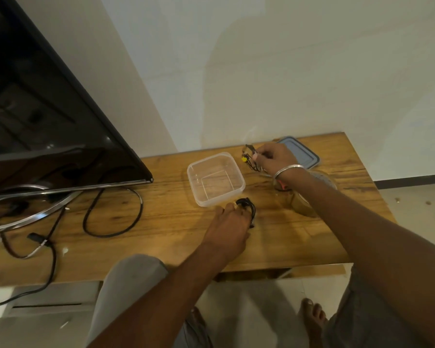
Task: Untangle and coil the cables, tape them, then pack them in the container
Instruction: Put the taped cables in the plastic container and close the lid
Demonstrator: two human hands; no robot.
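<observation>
A clear plastic container [215, 179] stands open and empty on the wooden table [161, 222]. Just in front of its near right corner, my left hand [227, 228] grips a coiled black cable [248, 208]. To the container's right, my right hand [274, 158] holds a thin cable bundle with a yellow plug [248, 158] above the table. Under my right forearm sits a roll of clear tape [301, 199], partly hidden.
The container's grey-blue lid [303, 150] lies at the back right, behind my right hand. A large black TV [48, 116] on a metal stand fills the left, with its black cables [111, 217] looped over the table. The table's right edge is close.
</observation>
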